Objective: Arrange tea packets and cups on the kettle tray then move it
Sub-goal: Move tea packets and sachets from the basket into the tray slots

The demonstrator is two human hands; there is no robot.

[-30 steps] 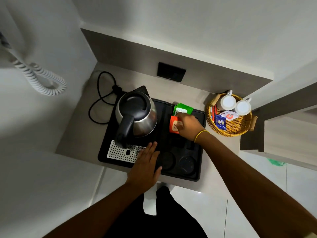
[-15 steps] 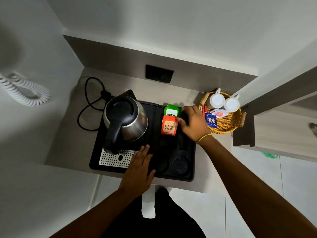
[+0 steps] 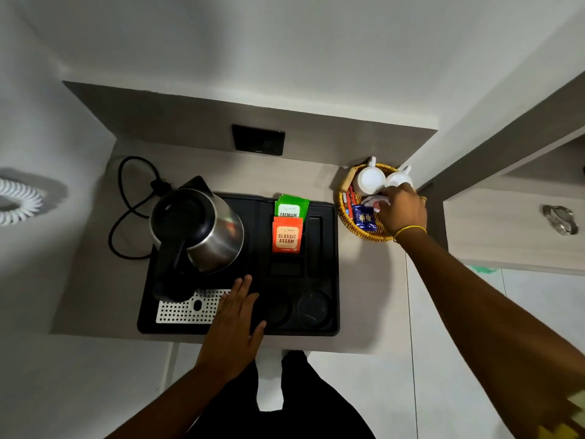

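Two tea packets, green (image 3: 291, 206) and orange (image 3: 287, 235), on black plastic kettle tray (image 3: 329, 270) | left hand (image 3: 235, 315) flat, fingers spread, tray 6 o'clock | right hand (image 3: 400, 212) in round wicker basket (image 3: 354, 229) at 2 o'clock, grip unclear

Black wall socket (image 3: 258, 143), coiled white cord (image 3: 17, 201) on left wall, metal drawer handle (image 3: 558, 218), white floor tiles (image 3: 354, 391)

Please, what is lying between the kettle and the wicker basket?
In the head view, the green packet and orange packet on the black tray, between kettle and basket.
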